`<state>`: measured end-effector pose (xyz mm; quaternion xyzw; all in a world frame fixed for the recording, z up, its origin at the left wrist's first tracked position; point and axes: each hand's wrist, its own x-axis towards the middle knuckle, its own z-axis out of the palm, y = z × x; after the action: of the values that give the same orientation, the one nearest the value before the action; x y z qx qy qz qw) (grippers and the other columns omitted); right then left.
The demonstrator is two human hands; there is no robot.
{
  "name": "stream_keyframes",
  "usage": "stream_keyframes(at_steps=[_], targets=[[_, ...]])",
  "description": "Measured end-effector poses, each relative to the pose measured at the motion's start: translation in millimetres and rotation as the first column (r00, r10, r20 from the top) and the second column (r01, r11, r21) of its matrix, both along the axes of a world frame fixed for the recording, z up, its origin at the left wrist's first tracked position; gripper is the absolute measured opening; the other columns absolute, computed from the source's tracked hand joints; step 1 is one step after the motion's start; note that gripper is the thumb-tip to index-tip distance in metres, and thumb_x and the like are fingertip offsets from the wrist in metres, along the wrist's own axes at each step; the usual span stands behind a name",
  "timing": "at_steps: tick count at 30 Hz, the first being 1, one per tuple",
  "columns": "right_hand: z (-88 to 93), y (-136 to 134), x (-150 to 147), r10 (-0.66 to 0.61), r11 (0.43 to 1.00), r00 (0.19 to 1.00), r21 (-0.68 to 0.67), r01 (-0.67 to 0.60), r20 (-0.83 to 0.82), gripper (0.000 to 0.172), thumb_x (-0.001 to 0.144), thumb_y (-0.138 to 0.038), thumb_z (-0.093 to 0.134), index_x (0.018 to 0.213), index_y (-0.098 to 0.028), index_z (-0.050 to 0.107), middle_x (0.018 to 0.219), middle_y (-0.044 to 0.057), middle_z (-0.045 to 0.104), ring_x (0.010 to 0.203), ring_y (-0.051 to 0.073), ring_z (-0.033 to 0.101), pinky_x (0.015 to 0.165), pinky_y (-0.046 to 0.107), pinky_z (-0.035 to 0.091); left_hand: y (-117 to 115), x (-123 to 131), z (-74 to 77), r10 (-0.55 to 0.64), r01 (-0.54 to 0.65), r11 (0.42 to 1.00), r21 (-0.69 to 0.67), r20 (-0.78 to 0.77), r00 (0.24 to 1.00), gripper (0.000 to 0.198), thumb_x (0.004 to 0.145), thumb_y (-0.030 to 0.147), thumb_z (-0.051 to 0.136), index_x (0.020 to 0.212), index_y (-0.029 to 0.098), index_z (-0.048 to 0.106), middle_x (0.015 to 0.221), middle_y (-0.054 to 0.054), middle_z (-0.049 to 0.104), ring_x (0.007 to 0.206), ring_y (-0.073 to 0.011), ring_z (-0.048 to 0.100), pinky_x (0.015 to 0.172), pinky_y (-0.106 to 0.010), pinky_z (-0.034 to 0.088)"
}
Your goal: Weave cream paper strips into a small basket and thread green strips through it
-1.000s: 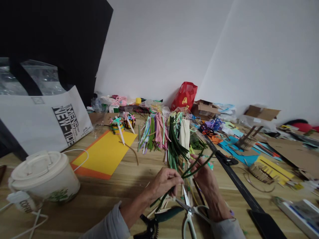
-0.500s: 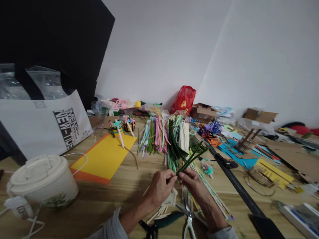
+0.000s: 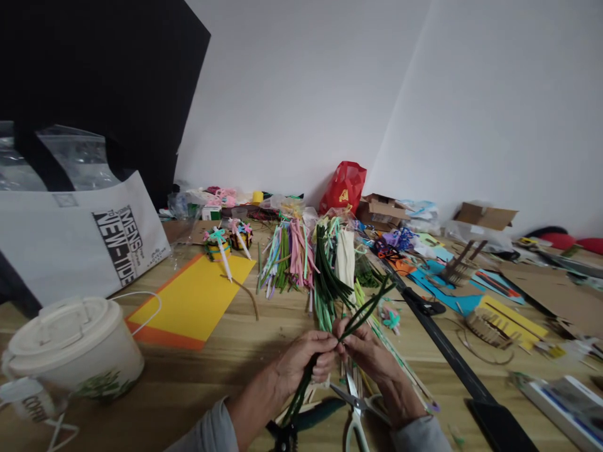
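While being held above the wooden worktop (image 3: 198, 376), a few dark green pipe cleaners (image 3: 368, 311) are gripped between the closed left hand (image 3: 301, 361) and the closed right hand (image 3: 362, 363), their upper ends angled away from the body. Scissors with pale handles (image 3: 355, 408) are laid just below the hands, and bundled coloured strips (image 3: 294, 251) are heaped beyond.

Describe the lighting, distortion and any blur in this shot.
Head view: soft, even light, with a dim shadow from the left hand and right hand holding green pipe cleaners on the wooden table; head view: wide-lens stretching bends the white lidded cup at the frame's edge; no glare.
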<state>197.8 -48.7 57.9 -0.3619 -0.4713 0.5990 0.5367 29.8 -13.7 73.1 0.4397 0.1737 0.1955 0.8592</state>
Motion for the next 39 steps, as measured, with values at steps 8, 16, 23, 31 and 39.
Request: stream_keyframes(at_steps=[8, 16, 23, 31, 39], targets=[[-6.2, 5.2, -1.2, -0.106, 0.994, 0.993, -0.005, 0.106, 0.051, 0.029, 0.073, -0.044, 0.077, 0.084, -0.018, 0.07, 0.06, -0.003, 0.055, 0.051, 0.01, 0.046, 0.048, 0.021, 0.038, 1.9, 1.5, 1.5, 0.304, -0.233, 0.9, 0.368, -0.147, 0.941, 0.033, 0.077, 0.049, 0.059, 0.069, 0.017, 0.055, 0.044, 0.006, 0.042, 0.036, -0.0067, 0.03, 0.04, -0.022, 0.022], [-13.0, 6.9, -1.7, -0.195, 0.979, 0.97, 0.084, 0.184, 0.147, 0.026, 0.079, -0.043, 0.072, 0.087, -0.019, 0.068, 0.068, -0.001, 0.057, 0.059, 0.012, 0.051, 0.054, 0.022, 0.043, -0.8, 0.4, 2.5, 0.681, -0.081, 0.345, 0.935, -0.19, 0.707, 0.016, 0.085, 0.019, 0.048, 0.077, 0.017, 0.062, 0.064, -0.001, 0.063, 0.057, -0.0126, 0.055, 0.057, -0.023, 0.034], [-17.2, 8.3, -1.3, -0.202, 0.979, 0.965, 0.073, 0.192, 0.169, 0.024, 0.077, -0.041, 0.075, 0.083, -0.019, 0.07, 0.065, -0.001, 0.058, 0.057, 0.011, 0.051, 0.053, 0.022, 0.042, -3.6, 0.6, -4.4, 0.731, 0.124, 0.197, 0.973, -0.23, 0.643, 0.019, 0.088, 0.019, 0.048, 0.082, 0.02, 0.065, 0.069, -0.003, 0.067, 0.064, -0.0161, 0.06, 0.06, -0.025, 0.033], [-12.2, 7.1, 0.5, -0.179, 0.983, 0.973, 0.056, 0.172, 0.145, 0.022, 0.074, -0.039, 0.078, 0.077, -0.018, 0.071, 0.065, -0.001, 0.06, 0.056, 0.011, 0.051, 0.053, 0.022, 0.042, 2.8, 1.2, -8.5, 0.523, -0.154, 0.599, 0.786, -0.238, 0.819, 0.023, 0.087, 0.03, 0.046, 0.075, 0.017, 0.06, 0.049, 0.003, 0.052, 0.044, -0.0108, 0.046, 0.05, -0.022, 0.033], [-3.4, 3.5, 1.4, -0.025, 0.994, 1.0, 0.103, 0.024, 0.011, 0.023, 0.075, -0.04, 0.076, 0.072, -0.019, 0.07, 0.069, 0.001, 0.058, 0.062, 0.014, 0.053, 0.054, 0.024, 0.04, 8.1, -2.7, 0.3, -0.109, 0.109, 0.992, -0.056, 0.006, 0.994, 0.026, 0.069, 0.038, 0.067, 0.073, 0.016, 0.055, 0.043, 0.009, 0.038, 0.035, -0.0049, 0.026, 0.04, -0.02, 0.019]])
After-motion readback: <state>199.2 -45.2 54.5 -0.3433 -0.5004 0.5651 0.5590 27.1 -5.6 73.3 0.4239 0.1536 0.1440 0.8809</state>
